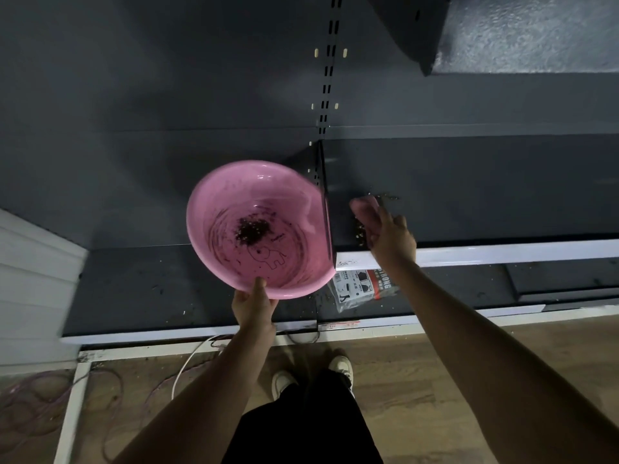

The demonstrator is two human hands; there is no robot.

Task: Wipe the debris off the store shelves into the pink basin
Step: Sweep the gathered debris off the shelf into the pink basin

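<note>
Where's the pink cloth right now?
In the head view, right of centre: the pink cloth is in the right hand, pressed on the dark shelf beside the pink basin.

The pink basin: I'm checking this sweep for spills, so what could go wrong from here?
1. The pink basin sits left of the shelf's end bracket, while the debris lies right of it, so crumbs may miss the rim and fall onto the packet below.
2. The left hand holds only the near rim of the tilted basin; its load could slide out.
</note>
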